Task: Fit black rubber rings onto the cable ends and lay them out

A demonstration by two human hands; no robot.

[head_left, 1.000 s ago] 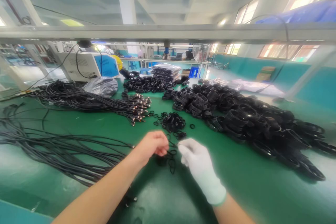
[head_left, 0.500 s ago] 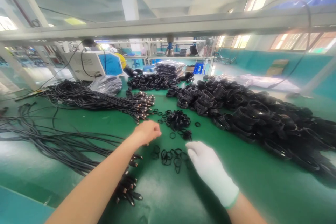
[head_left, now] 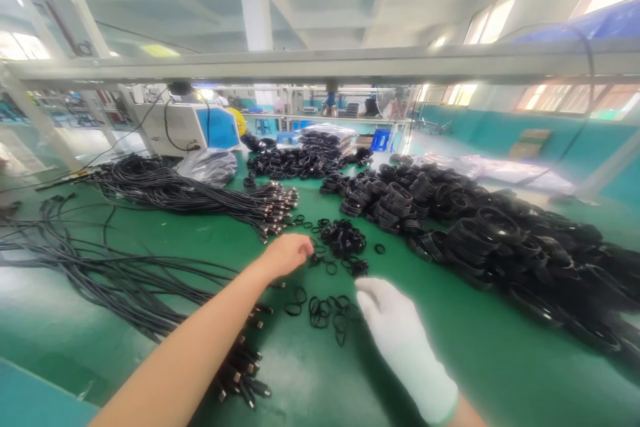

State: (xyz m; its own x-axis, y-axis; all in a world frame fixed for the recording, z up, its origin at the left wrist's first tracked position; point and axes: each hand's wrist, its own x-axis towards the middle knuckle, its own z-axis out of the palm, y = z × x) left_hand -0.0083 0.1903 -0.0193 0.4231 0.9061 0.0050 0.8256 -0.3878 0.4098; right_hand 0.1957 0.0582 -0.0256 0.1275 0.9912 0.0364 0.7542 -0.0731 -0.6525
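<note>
My bare left hand point(head_left: 291, 255) hovers over the green table with its fingers curled in. A small black piece point(head_left: 316, 259) shows just by its fingertips; whether it is held is unclear. My right hand point(head_left: 385, 310), in a white glove, has its fingers pressed together and bent down beside a small black clump point(head_left: 358, 267); what they grip, if anything, is hidden. Between and below the hands lie several loose black bands point(head_left: 320, 312). Just beyond is a small heap of black pieces point(head_left: 343, 238). Black cables point(head_left: 245, 373) with metal-tipped plugs pass under my left forearm.
Another cable bundle point(head_left: 200, 197) lies at the back left, plugs toward the middle. Coiled black cables point(head_left: 470, 233) are heaped along the right. A white and blue machine point(head_left: 187, 128) stands at the back left. A pale beam point(head_left: 320, 67) crosses above the table.
My left hand has shifted slightly right, and a small black piece now shows at its fingertips. Another band lies near the left of the loose bands. My right hand has barely moved.
</note>
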